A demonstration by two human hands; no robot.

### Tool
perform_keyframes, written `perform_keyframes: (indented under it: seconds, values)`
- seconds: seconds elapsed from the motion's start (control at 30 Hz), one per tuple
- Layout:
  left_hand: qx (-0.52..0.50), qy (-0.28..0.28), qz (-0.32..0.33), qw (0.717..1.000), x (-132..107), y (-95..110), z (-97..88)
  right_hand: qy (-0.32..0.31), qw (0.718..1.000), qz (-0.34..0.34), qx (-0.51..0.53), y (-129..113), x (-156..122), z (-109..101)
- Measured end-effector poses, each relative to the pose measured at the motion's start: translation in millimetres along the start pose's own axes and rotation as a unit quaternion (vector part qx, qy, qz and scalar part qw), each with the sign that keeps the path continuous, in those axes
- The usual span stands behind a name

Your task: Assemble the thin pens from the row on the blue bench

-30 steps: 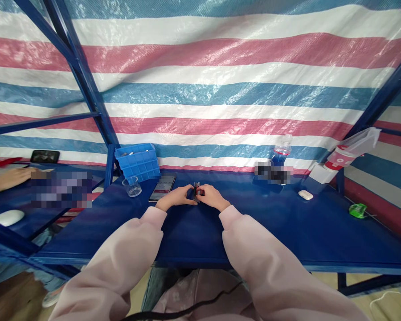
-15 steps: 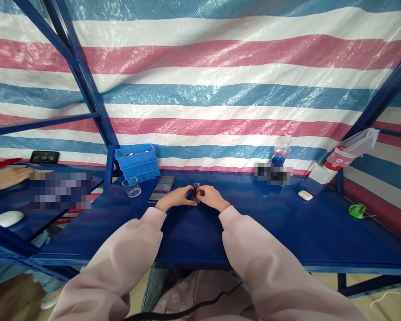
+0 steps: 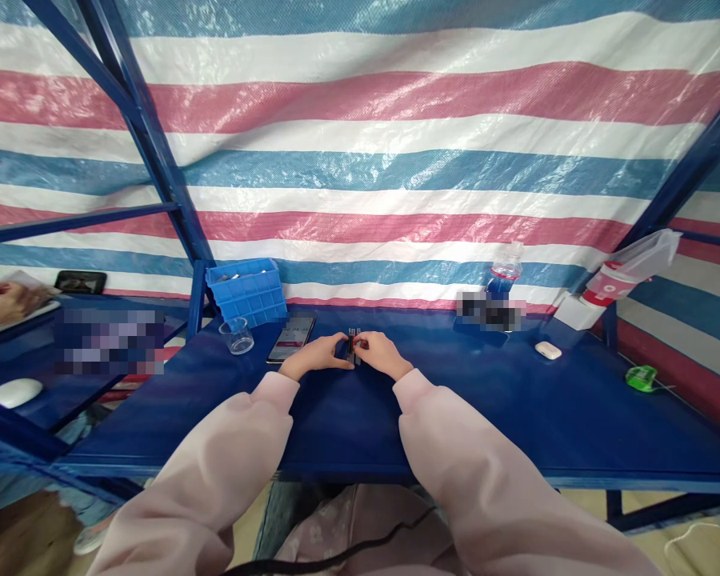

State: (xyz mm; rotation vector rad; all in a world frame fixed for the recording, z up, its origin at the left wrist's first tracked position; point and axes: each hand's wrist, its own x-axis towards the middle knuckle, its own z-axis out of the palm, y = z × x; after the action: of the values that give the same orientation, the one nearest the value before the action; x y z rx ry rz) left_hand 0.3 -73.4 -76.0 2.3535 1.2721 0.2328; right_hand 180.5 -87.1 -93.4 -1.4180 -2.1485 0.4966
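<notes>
Between my two hands, at the middle of the blue table (image 3: 456, 416), stands a small dark component with thin metal pins (image 3: 352, 346), probably a pin connector. My left hand (image 3: 315, 355) and my right hand (image 3: 381, 354) both pinch it with their fingertips, and my fingers hide its lower part. A smartphone (image 3: 292, 337) lies just left of my left hand, with a clear glass beaker (image 3: 236, 336) beyond it.
A blue compartment box (image 3: 246, 293) stands at the table's back left. A water bottle (image 3: 504, 268) and a white earbud case (image 3: 548, 350) are to the right. A co-worker's hand (image 3: 3, 302) is at a neighbouring table, beside a white mouse (image 3: 14, 393).
My hands stay nearly still around the component. The co-worker's hand at far left has shifted and now rests on a pale sheet.
</notes>
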Motion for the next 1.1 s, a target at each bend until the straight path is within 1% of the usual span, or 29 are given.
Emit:
perform_keyframes:
  seconds: [0.27, 0.6, 0.83, 1.1]
  values:
    - [0.004, -0.001, -0.008, 1.0, 0.5, -0.1, 0.0, 0.013, 1.0, -0.001, 0.003, -0.8, -0.7, -2.3]
    - [-0.018, 0.003, -0.009, 1.0, -0.4, 1.5, -0.3, 0.009, 1.0, 0.006, 0.0, -3.2, -1.4, -3.6]
    - [-0.003, -0.002, -0.013, 1.0, -0.4, 1.0, -0.4, 0.012, 1.0, 0.003, -0.002, -2.2, -1.2, -2.6]
    - [-0.013, 0.006, -0.01, 1.0, -0.6, 3.0, -0.3, 0.012, 1.0, 0.006, 0.0, -2.2, -0.9, -2.9]
